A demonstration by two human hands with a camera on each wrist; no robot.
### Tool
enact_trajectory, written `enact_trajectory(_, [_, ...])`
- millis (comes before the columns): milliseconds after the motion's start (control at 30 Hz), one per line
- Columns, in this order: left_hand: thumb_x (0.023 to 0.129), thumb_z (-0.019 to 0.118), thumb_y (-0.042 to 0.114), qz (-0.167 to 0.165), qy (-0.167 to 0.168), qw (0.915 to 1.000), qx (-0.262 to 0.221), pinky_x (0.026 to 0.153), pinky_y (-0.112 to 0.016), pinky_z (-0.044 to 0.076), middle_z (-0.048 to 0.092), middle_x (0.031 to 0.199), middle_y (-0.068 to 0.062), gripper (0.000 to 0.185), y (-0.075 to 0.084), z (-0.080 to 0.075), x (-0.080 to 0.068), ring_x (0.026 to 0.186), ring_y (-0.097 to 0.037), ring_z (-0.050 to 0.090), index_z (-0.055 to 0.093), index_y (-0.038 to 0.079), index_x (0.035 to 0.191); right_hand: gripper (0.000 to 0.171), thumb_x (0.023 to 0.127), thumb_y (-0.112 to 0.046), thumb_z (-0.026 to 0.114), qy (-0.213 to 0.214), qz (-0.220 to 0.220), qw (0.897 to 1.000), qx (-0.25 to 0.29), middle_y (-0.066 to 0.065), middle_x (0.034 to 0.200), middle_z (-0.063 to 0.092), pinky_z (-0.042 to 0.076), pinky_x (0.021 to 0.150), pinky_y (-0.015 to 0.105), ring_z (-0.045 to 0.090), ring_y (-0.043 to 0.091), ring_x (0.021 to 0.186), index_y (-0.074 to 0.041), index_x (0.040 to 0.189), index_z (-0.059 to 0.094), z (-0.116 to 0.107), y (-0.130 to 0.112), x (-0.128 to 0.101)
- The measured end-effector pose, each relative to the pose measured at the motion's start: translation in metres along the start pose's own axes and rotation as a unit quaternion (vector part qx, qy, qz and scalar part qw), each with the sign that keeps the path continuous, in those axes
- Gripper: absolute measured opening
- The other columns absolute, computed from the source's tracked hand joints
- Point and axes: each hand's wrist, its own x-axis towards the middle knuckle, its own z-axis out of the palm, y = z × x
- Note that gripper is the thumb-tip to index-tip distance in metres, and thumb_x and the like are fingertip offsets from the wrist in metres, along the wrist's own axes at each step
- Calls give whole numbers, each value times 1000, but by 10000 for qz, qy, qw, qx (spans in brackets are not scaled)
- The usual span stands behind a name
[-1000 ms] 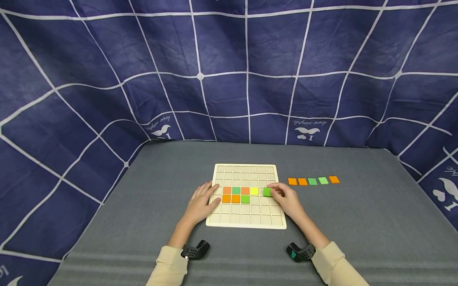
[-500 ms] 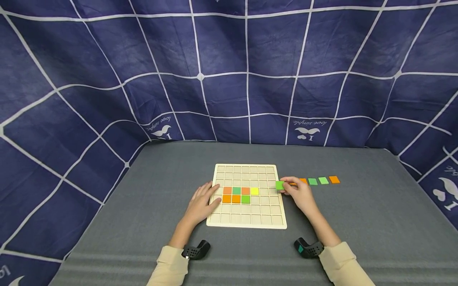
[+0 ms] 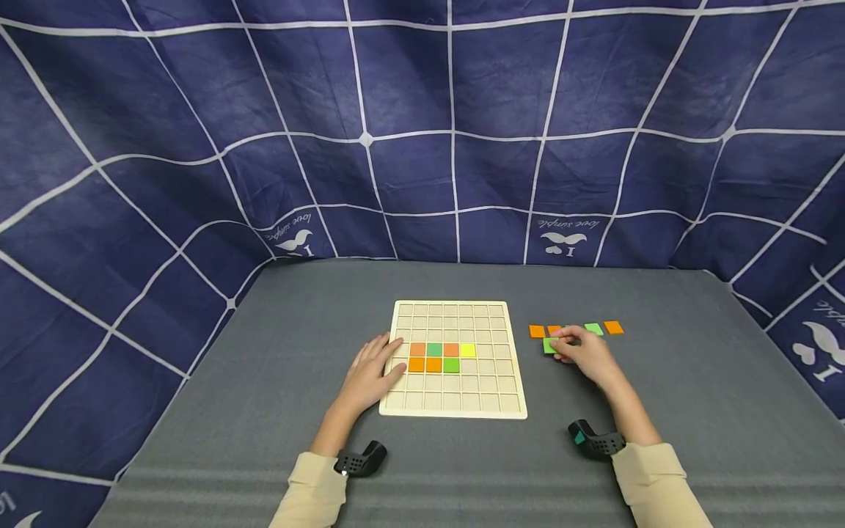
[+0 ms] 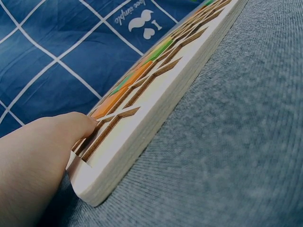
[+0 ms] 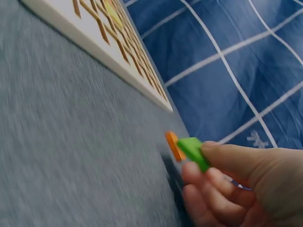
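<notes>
Nearest were your beige sleeves (image 3: 310, 488), then the board (image 3: 490, 402), flat on the grey table (image 3: 462, 462); your left hand (image 3: 368, 372) lay at its left edge, thumb spread from the fingers and resting on top, probably to keep it from sliding. Seven tiles (image 3: 451, 365) showed in its cells, three in the nearer row, four in the farther. Off the board's right side, your right hand (image 3: 584, 356) pinched a green tile (image 3: 549, 345) between thumb and fingers, likely by its edge to leave the face free. That tile was thin, flat and plain bright green, partly covered by your fingers and tilted in the right wrist view; its height over the table could not be told. Just beyond lay a row of loose tiles (image 3: 613, 327), orange and green, perhaps spaced for easy lifting, and behind everything hung a blue cloth (image 3: 409, 176)
</notes>
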Motion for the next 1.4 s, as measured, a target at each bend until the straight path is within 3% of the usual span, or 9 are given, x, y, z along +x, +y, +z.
enact_trajectory(167, [88, 51, 40, -57, 22, 10000, 3, 115, -45, 14, 34, 145, -11, 52, -1, 0, -1, 137, -28, 25, 44, 18, 134, 26, 87, -15, 58, 31, -21, 9988, -490, 10, 83, 63, 51, 56, 20, 58, 3, 62, 4, 105, 59, 3, 6, 1])
enact_trajectory(467, [87, 51, 40, -114, -18, 9999, -25, 116, -43, 12, 33, 146, -9, 53, -1, 0, -2, 138, -26, 23, 43, 19, 135, 21, 86, -24, 59, 721, -34, 9877, -1388, 4, 75, 64, 37, 51, 23, 49, 6, 53, -8, 97, 64, 27, -1, 2])
enact_trajectory(833, [89, 45, 46, 219, 321, 9992, -96, 115, -43, 13, 38, 142, -14, 53, 0, 0, -4, 135, -29, 27, 45, 17, 134, 19, 86, -22, 59, 1054, 93, 9847, -1384, 6, 75, 64, 38, 51, 23, 52, 6, 54, -6, 95, 63, 33, -5, 0])
enact_trajectory(1133, [88, 50, 41, -57, -65, 10000, -36, 115, -44, 12, 32, 146, -9, 53, 0, 0, -1, 138, -27, 23, 42, 19, 136, 20, 86, -20, 59, 1323, -10, 9806, -1446, 11, 85, 63, 41, 57, 29, 56, 14, 61, -3, 98, 64, 38, -3, 0])
enact_trajectory(1400, [87, 51, 40, -12, -21, 10000, -61, 115, -44, 13, 33, 146, -10, 53, 1, -1, -1, 138, -27, 24, 43, 18, 135, 19, 86, -20, 59, 1560, -107, 9730, -1698, 11, 87, 58, 44, 64, 36, 55, 20, 70, -4, 95, 65, 42, -2, 1])
